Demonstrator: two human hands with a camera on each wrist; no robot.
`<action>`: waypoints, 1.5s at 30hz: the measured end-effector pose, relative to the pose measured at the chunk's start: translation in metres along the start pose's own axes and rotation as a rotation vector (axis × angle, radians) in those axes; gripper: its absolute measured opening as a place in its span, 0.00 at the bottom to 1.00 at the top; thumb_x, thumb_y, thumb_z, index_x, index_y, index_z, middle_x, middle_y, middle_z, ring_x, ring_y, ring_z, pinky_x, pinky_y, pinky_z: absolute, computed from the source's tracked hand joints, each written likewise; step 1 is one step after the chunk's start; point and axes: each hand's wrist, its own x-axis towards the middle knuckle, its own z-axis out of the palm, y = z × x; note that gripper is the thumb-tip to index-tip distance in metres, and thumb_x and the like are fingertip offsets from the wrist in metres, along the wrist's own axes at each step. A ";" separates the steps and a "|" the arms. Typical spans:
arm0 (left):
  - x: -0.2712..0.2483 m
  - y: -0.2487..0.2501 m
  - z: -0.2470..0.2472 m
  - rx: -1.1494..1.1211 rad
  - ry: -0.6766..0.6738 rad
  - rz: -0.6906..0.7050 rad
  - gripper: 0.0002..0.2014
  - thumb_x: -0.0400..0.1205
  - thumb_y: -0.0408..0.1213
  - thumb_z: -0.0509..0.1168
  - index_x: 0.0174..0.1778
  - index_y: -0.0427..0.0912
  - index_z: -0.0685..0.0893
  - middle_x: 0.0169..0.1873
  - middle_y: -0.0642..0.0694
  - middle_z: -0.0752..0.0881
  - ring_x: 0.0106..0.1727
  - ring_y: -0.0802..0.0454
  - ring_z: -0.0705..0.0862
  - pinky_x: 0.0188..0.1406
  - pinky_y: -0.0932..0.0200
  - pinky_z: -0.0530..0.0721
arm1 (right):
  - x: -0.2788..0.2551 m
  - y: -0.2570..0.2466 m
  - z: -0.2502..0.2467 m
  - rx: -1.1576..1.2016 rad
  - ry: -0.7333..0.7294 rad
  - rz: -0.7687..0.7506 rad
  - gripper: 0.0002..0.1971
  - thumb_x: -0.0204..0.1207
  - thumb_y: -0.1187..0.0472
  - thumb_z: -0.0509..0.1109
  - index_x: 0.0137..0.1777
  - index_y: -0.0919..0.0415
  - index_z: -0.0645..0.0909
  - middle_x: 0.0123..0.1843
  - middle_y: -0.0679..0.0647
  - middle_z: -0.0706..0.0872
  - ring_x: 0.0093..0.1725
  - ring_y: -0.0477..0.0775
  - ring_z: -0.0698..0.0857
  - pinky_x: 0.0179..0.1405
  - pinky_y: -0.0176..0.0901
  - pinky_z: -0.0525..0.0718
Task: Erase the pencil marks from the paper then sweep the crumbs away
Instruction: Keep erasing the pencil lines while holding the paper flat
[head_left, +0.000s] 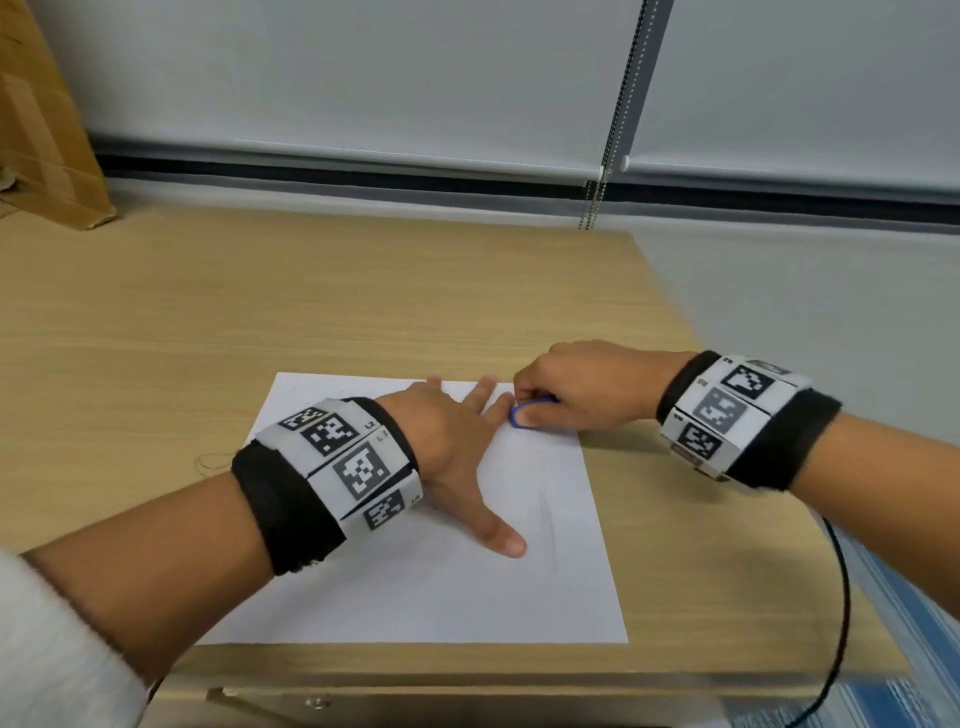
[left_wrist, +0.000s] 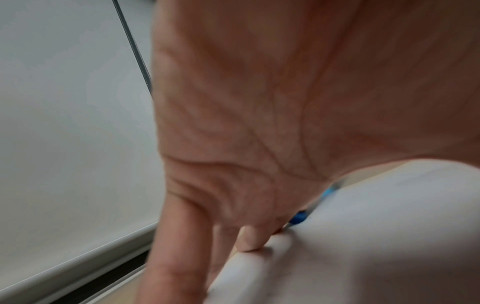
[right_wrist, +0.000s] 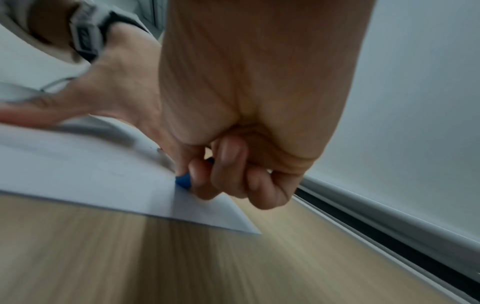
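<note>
White paper (head_left: 415, 587) lies flat; blue eraser (head_left: 519, 415) (upright) touches its far corner.

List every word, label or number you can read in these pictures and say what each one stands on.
No text reads with certainty.
Small characters, perhaps "L2" and "L3": beside the square black-and-white coded markers on the left wrist band, too small to confirm.
Tiny characters on the right wrist band: blurred, unreadable.
White sheet of paper on the light wooden table: only faint pencil marks, no words.
Blue eraser: no print visible.

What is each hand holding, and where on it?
Right hand pinches a blue eraser by its upper part. Left hand holds nothing, lying flat on the paper.
</note>
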 end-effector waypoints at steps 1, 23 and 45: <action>0.001 -0.001 0.000 -0.006 -0.004 -0.003 0.70 0.56 0.83 0.64 0.80 0.60 0.24 0.82 0.56 0.28 0.84 0.30 0.42 0.80 0.41 0.55 | 0.000 0.000 0.001 -0.011 0.005 0.023 0.13 0.83 0.48 0.60 0.44 0.57 0.76 0.31 0.43 0.73 0.35 0.53 0.76 0.34 0.46 0.71; 0.001 0.006 -0.005 0.001 -0.111 -0.048 0.69 0.55 0.83 0.64 0.75 0.65 0.20 0.78 0.51 0.21 0.81 0.26 0.34 0.78 0.33 0.55 | -0.041 -0.017 0.019 0.114 -0.101 -0.050 0.18 0.83 0.47 0.60 0.41 0.60 0.79 0.29 0.49 0.78 0.28 0.50 0.74 0.34 0.48 0.75; -0.018 0.007 0.010 -0.043 -0.092 0.068 0.73 0.54 0.79 0.71 0.78 0.62 0.22 0.78 0.58 0.20 0.81 0.39 0.26 0.78 0.31 0.55 | -0.050 -0.041 0.017 0.107 -0.143 -0.077 0.20 0.82 0.44 0.59 0.35 0.57 0.75 0.26 0.49 0.75 0.26 0.50 0.72 0.32 0.49 0.74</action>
